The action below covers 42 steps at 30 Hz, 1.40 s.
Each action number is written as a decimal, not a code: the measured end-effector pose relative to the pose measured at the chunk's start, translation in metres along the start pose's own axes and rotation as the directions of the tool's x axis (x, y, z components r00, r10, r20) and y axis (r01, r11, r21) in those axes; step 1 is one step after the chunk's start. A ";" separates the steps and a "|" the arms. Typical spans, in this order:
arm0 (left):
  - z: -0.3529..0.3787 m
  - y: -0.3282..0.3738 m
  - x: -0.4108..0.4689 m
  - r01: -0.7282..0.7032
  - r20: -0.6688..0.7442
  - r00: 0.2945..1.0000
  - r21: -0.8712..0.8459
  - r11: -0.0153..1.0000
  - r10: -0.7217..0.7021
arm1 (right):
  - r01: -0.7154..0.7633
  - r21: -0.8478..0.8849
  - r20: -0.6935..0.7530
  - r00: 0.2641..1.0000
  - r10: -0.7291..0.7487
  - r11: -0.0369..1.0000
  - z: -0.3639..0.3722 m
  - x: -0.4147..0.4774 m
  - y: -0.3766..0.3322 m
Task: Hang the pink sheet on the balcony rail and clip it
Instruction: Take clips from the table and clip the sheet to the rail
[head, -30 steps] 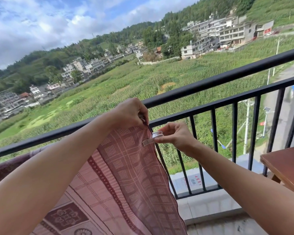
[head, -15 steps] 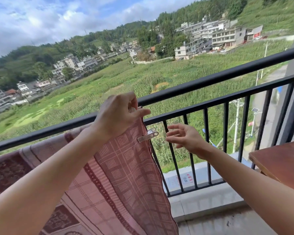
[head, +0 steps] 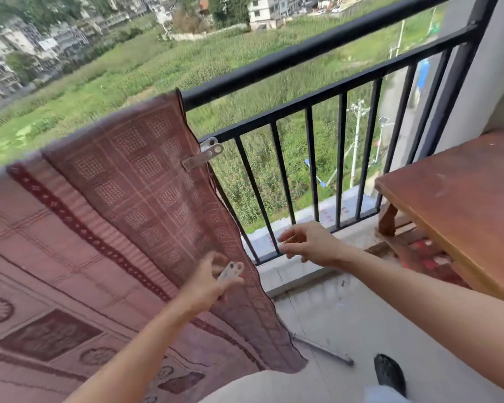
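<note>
The pink sheet drapes over the black balcony rail, a clip pinching its right edge, while the left hand grips a second clip against the cloth and the right hand hovers, fingers loosely spread and empty.

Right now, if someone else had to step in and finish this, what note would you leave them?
Left hand: low against the pink sheet, holding a spare clip.
Right hand: open, empty, beside the sheet's edge.
Done: sheet draped over the balcony rail; one clip fastened on its right edge, just under the rail.
Left: probably fix the spare clip lower on that edge; the sheet's far left is out of view, so check it.
</note>
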<state>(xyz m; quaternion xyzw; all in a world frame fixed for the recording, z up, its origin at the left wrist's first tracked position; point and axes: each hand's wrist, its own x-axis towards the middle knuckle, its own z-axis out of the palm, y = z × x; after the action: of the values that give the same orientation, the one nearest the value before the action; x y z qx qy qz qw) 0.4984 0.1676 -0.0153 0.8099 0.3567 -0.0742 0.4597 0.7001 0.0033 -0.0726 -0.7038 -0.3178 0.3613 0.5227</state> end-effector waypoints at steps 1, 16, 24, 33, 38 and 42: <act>0.005 -0.005 0.001 0.020 -0.033 0.999 -0.028 0.999 -0.021 | -0.001 -0.024 0.009 1.000 0.001 1.000 0.005 -0.003 0.005; 0.040 0.001 0.015 -0.216 -0.114 0.971 -0.065 0.974 0.208 | 0.089 -0.060 0.013 0.996 -0.088 0.994 0.042 -0.021 0.032; 0.049 0.001 0.032 -0.249 -0.056 0.967 -0.008 0.969 0.248 | 0.107 0.186 -0.130 0.988 -0.083 0.977 0.033 -0.029 0.042; 0.020 0.070 0.096 -0.259 0.290 0.933 0.952 -0.163 0.212 | -0.129 0.106 -0.232 0.961 0.151 0.986 -0.005 -0.023 0.104; 0.019 0.086 0.137 -0.163 0.160 0.986 0.985 0.053 0.050 | -0.201 0.102 -0.192 0.957 0.217 0.974 -0.015 -0.029 0.119; 0.030 0.081 0.156 -0.132 0.136 0.989 0.989 0.072 -0.053 | -0.214 0.087 -0.172 0.959 0.226 0.973 -0.026 -0.027 0.122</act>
<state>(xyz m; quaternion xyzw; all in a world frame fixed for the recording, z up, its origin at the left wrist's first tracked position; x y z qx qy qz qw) 0.6711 0.1972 -0.0459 0.9080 0.1561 -0.3393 -0.1898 0.7160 -0.0623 -0.1803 -0.7464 -0.1766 0.3624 0.5295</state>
